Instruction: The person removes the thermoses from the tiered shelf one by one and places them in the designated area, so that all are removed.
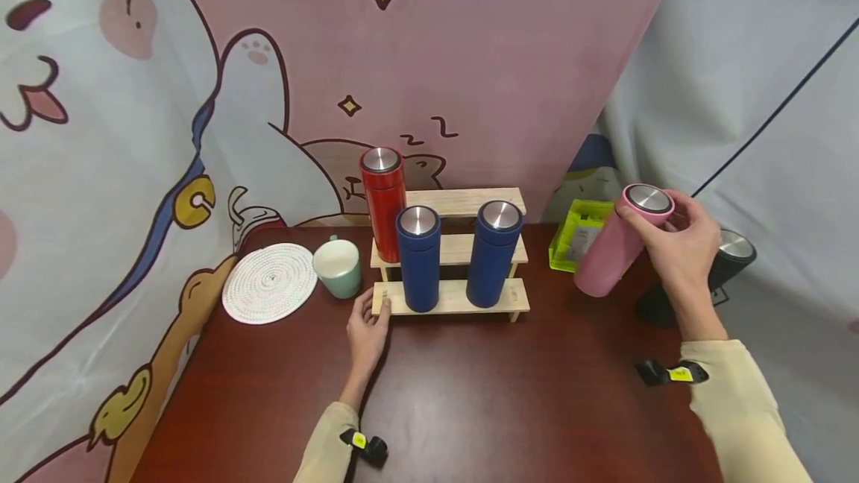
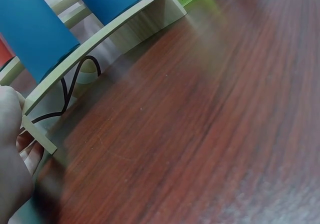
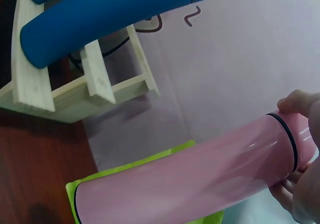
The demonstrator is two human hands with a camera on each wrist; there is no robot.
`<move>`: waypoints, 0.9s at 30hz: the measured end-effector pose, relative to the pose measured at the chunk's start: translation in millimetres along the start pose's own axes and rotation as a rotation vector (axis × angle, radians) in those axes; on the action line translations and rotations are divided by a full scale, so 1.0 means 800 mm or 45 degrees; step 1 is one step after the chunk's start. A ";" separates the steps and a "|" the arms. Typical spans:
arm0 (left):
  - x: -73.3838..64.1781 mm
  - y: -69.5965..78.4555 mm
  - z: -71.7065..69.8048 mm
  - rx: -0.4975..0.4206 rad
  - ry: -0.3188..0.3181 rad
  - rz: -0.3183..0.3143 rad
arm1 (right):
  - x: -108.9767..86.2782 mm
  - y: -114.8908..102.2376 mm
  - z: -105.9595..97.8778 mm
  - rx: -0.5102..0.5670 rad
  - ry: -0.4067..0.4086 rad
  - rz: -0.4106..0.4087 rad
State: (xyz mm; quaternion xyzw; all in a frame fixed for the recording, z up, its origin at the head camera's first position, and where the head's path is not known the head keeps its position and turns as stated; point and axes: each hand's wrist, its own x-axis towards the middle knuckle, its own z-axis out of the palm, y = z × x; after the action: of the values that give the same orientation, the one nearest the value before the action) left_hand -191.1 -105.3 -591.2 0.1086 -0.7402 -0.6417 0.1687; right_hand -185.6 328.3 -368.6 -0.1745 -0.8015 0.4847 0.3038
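Note:
My right hand (image 1: 686,244) grips a pink thermos bottle (image 1: 612,248) round its lid end, tilted, at the right of the table. In the right wrist view the pink thermos (image 3: 185,176) lies across the lower part. My left hand (image 1: 368,334) pinches the left end of the lowest step of a wooden tiered rack (image 1: 452,302), thumb on top. Two blue thermoses (image 1: 420,267) (image 1: 494,263) stand on that step. A red thermos (image 1: 385,207) stands at the left, on a higher step. The left wrist view shows the hand (image 2: 15,149) at the rack's end (image 2: 40,134).
A pale green mug (image 1: 338,268) and a round woven mat (image 1: 268,285) lie left of the rack. Behind the pink thermos is a bright yellow-green packet (image 1: 567,244). A dark thermos (image 1: 728,263) stands at the right, partly behind my right hand. Patterned cloth hangs behind the table.

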 end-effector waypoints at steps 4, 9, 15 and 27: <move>0.001 0.000 0.002 0.014 0.008 0.000 | -0.002 0.013 -0.006 -0.038 0.025 0.046; 0.003 0.001 0.004 0.013 -0.001 -0.013 | -0.008 0.026 -0.013 -0.108 0.057 0.110; 0.002 0.001 0.002 -0.017 0.010 -0.005 | -0.014 0.041 -0.014 -0.187 0.053 0.114; 0.001 0.001 0.000 -0.024 -0.002 -0.006 | -0.022 0.063 -0.016 -0.204 0.046 0.237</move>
State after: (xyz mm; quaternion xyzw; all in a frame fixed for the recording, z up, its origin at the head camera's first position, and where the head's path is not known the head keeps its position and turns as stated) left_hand -192.0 -105.7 -590.4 0.1083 -0.7339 -0.6493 0.1675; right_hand -164.5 350.3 -414.3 -0.2806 -0.8124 0.4419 0.2567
